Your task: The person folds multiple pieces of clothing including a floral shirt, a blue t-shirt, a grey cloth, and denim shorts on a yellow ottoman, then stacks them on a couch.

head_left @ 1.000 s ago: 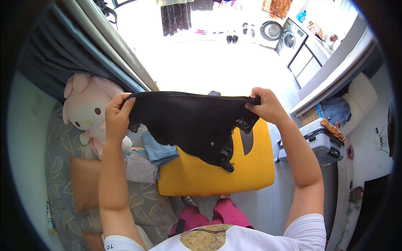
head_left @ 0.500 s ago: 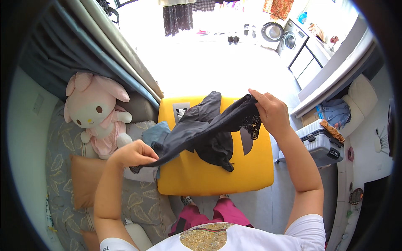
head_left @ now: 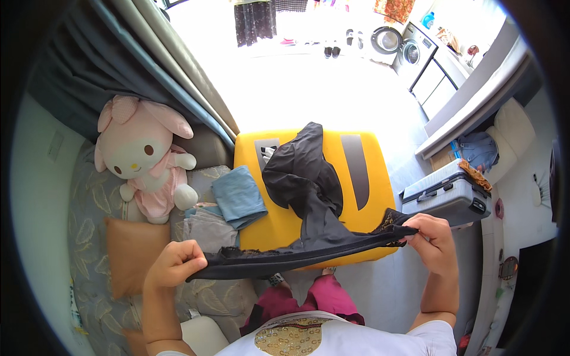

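A black garment with lace trim is stretched sideways between my two hands along its long straight edge. My left hand pinches one end of that edge, with the fingers closed. The other end, beside a patch of lace, is in the closed fingers of my right hand. The garment's far part lies crumpled on a yellow padded ottoman with dark stripes. Partly under the cloth is a small black-and-white item, too covered to name.
Left of the ottoman, a folded blue cloth overlaps folded grey cloth on the sofa. A pink-and-white plush toy and a tan cushion are farther left. To the right stands a silver suitcase; a washing machine is beyond.
Both hands have come nearer to me and farther apart, my right hand dropping most. The held edge is now pulled nearly level and taut, and the blue cloth shows fully.
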Action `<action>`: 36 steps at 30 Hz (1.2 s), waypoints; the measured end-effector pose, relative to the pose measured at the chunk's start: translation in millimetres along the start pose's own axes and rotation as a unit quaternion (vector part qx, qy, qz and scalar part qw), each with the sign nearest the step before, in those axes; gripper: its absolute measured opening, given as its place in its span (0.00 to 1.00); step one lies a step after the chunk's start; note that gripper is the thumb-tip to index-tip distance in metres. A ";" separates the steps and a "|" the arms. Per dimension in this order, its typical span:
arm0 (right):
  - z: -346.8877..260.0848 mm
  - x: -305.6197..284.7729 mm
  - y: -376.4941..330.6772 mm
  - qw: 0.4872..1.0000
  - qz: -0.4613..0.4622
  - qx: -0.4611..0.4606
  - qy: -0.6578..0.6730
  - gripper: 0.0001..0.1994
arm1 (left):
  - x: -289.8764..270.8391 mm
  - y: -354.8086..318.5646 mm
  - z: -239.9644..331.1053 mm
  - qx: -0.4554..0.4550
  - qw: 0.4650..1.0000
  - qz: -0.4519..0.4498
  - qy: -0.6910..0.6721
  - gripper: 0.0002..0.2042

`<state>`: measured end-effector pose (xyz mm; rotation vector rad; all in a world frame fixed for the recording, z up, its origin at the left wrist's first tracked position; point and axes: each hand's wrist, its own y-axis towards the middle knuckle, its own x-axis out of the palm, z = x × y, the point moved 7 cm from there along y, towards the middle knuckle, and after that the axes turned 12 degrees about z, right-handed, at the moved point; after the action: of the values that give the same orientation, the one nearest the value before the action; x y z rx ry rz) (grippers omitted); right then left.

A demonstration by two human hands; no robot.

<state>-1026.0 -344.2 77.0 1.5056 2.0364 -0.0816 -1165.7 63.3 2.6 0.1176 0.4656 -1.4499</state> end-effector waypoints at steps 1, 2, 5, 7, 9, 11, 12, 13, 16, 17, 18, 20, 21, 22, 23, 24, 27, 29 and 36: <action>0.0 7.0 -1.4 1.000 -0.001 0.005 -0.007 0.02 | -3.1 -0.6 -4.8 -0.007 1.000 0.020 0.001 0.07; 0.6 16.1 -0.4 1.000 -0.003 0.011 -0.014 0.02 | -4.4 2.3 -8.9 0.013 0.999 0.026 0.019 0.07; 27.8 48.9 9.7 0.993 -0.012 0.107 -0.038 0.04 | -3.8 29.7 -33.9 0.013 0.998 0.048 0.049 0.08; 62.0 75.9 31.0 0.986 -0.037 0.148 -0.073 0.08 | -7.6 60.3 -62.2 0.041 0.994 0.076 0.071 0.09; 104.7 92.3 53.0 0.981 -0.008 0.180 -0.068 0.10 | -4.5 94.6 -54.1 0.138 0.973 0.142 0.121 0.10; 115.2 91.3 82.3 0.983 0.060 0.158 -0.066 0.10 | -13.6 128.4 -53.9 0.195 0.950 0.204 0.133 0.09; 113.0 86.6 96.2 0.983 0.102 0.134 -0.066 0.10 | -18.2 137.2 -34.2 0.238 0.927 0.245 0.156 0.09; 96.3 80.3 108.4 0.979 0.160 0.114 -0.053 0.10 | -30.6 142.9 -18.8 0.238 0.921 0.280 0.127 0.10; 46.0 46.0 120.8 0.959 0.283 0.018 -0.025 0.10 | -54.6 140.0 39.9 0.179 0.910 0.373 0.016 0.11; 24.9 35.7 119.7 0.946 0.323 -0.023 -0.015 0.09 | -59.5 129.2 63.7 0.260 0.884 0.388 -0.024 0.12; 15.4 24.9 116.6 0.934 0.351 -0.058 0.009 0.08 | -62.3 122.3 77.8 0.269 0.872 0.407 -0.036 0.12; 2.5 8.1 107.0 0.915 0.384 -0.118 0.044 0.06 | -59.5 101.3 103.7 0.333 0.828 0.445 -0.070 0.11; 0.5 5.8 100.7 0.912 0.384 -0.140 0.031 0.06 | -56.8 89.3 109.5 0.363 0.803 0.465 -0.084 0.11; -3.1 2.9 92.0 0.908 0.386 -0.162 0.018 0.06 | -58.1 78.5 105.3 0.388 0.776 0.497 -0.021 0.11; -7.5 1.5 82.6 0.904 0.387 -0.185 0.007 0.05 | -64.6 66.7 92.0 0.410 0.741 0.529 0.045 0.11; -10.0 4.3 71.5 0.904 0.386 -0.181 -0.035 0.05 | -60.3 59.1 79.0 0.429 0.705 0.555 0.104 0.11; 21.6 25.8 50.2 0.916 0.311 -0.253 -0.033 0.05 | -10.3 49.9 58.7 0.414 0.757 0.476 0.171 0.11; 63.5 53.1 38.8 0.946 0.246 -0.207 -0.021 0.06 | 12.1 67.3 2.2 0.364 0.833 0.406 0.093 0.13; 222.8 174.3 -42.2 0.989 0.138 -0.042 -0.032 0.08 | 92.2 110.3 -201.6 0.069 0.939 0.297 0.162 0.12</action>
<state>-1000.0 -296.8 -203.9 1.6933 1.7425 0.0641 -1101.4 63.9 -236.6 0.5686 0.5366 -0.8639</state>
